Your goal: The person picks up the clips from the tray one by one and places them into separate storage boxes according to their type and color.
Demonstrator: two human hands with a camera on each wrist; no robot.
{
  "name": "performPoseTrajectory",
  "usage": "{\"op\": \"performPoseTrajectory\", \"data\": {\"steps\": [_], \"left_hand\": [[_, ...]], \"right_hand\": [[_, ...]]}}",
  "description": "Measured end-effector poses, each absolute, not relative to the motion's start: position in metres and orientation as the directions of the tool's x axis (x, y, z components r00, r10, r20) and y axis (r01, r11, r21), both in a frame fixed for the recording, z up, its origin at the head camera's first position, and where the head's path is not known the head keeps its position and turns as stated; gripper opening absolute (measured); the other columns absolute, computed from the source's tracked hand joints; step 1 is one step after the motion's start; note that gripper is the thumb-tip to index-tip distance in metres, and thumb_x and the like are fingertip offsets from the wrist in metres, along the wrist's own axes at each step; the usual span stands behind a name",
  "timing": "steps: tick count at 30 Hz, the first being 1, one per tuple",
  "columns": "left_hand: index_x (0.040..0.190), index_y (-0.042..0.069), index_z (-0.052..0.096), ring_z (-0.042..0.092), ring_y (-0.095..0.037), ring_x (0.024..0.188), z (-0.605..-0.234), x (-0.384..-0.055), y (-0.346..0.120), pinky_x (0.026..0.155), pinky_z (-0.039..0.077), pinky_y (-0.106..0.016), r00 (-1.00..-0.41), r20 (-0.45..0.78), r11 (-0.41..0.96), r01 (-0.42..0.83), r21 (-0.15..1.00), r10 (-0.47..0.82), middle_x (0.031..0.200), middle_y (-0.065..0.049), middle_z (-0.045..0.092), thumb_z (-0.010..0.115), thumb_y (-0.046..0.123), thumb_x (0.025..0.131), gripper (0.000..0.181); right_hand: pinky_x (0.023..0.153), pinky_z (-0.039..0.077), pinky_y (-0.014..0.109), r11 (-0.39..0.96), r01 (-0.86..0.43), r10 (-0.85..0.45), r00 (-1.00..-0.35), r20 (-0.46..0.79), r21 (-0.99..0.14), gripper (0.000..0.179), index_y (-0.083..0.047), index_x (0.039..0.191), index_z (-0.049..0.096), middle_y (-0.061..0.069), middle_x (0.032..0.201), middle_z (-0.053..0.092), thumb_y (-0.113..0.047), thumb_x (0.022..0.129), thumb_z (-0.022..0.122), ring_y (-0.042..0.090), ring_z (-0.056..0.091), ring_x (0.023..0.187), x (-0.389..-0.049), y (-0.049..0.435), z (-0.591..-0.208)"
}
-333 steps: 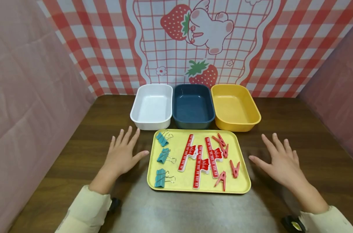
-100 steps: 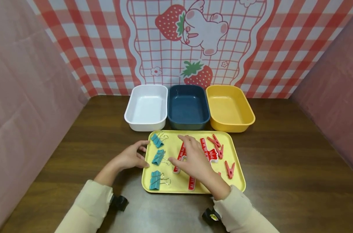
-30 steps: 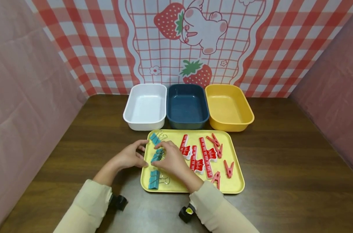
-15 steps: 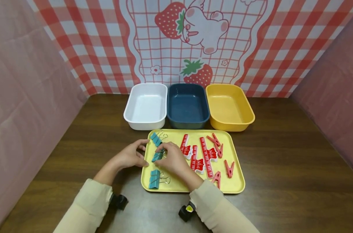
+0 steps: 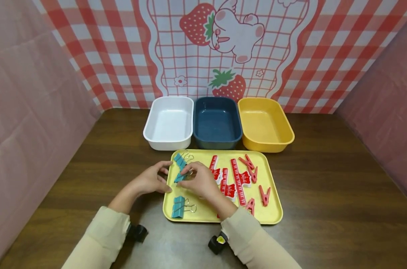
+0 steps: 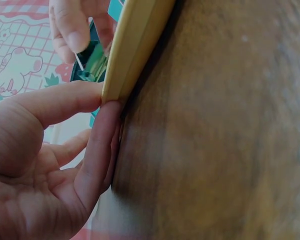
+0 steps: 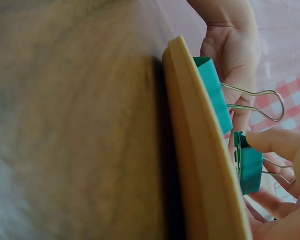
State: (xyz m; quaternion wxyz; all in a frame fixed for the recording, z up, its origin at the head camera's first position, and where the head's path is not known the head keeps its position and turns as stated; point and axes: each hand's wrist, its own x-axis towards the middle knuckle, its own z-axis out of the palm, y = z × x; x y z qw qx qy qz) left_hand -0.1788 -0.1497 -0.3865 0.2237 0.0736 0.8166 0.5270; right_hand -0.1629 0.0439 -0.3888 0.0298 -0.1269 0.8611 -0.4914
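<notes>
My right hand (image 5: 201, 181) pinches the middle teal binder clip (image 7: 251, 167) between thumb and fingers, close over the yellow tray (image 5: 203, 155). In the right wrist view the clip stands tilted, its wire handles towards the palm. My left hand (image 5: 148, 180) holds the tray's left rim, thumb and fingertips against its edge in the left wrist view. Another teal binder clip (image 5: 180, 160) lies just behind the pinched one, and a third binder clip (image 5: 178, 207) near the tray's front left corner.
Red ruler-shaped clips (image 5: 238, 181) lie mid-tray, partly behind my right hand. Several small red clothespins (image 5: 264, 195) lie on its right side. Behind the tray stand a white bin (image 5: 168, 145), a dark blue bin (image 5: 217, 145) and a yellow bin (image 5: 268, 147), side by side before a checked cloth.
My right hand has come left across the tray to the middle binder clip and taken hold of it; over the last half second the clip has tilted and shifted slightly. My left hand stays at the rim.
</notes>
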Motion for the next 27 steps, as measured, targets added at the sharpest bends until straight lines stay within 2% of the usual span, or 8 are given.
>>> {"op": "performPoseTrajectory", "data": {"steps": [13, 18, 27], "left_hand": [[0.141, -0.001, 0.03, 0.058, -0.024, 0.085, -0.386, -0.179, -0.15, 0.069, 0.054, -0.031, -0.889, -0.286, 0.435, -0.113, 0.893, 0.357, 0.113, -0.02, 0.043, 0.074, -0.008, 0.066, 0.087], [0.14, 0.0, 0.031, 0.058, -0.025, 0.086, -0.384, -0.178, -0.15, 0.068, 0.054, -0.031, -0.891, -0.291, 0.448, -0.115, 0.887, 0.349, 0.113, -0.02, 0.043, 0.075, -0.007, 0.066, 0.087], [0.14, -0.001, 0.03, 0.059, -0.024, 0.085, -0.384, -0.177, -0.149, 0.069, 0.054, -0.032, -0.887, -0.29, 0.428, -0.119, 0.896, 0.359, 0.114, -0.02, 0.043, 0.074, -0.009, 0.067, 0.086]], "right_hand": [[0.076, 0.051, 0.029, 0.337, -0.022, -0.175, -0.984, -0.04, -0.941, 0.022, -0.015, 0.087, 0.067, -0.001, 0.102, 0.06, -0.015, 0.071, 0.081, 0.021, 0.06, 0.095, -0.167, 0.046, -0.382], [0.077, 0.051, 0.032, 0.296, -0.041, -0.172, -0.985, -0.011, -0.954, 0.023, -0.012, 0.089, 0.067, 0.0, 0.101, 0.061, -0.014, 0.071, 0.081, 0.026, 0.06, 0.098, -0.168, 0.047, -0.378], [0.079, 0.05, 0.031, 0.294, -0.04, -0.14, -0.99, -0.002, -0.955, 0.024, -0.01, 0.09, 0.067, 0.0, 0.099, 0.061, -0.012, 0.071, 0.081, 0.025, 0.059, 0.098, -0.174, 0.048, -0.378]]}}
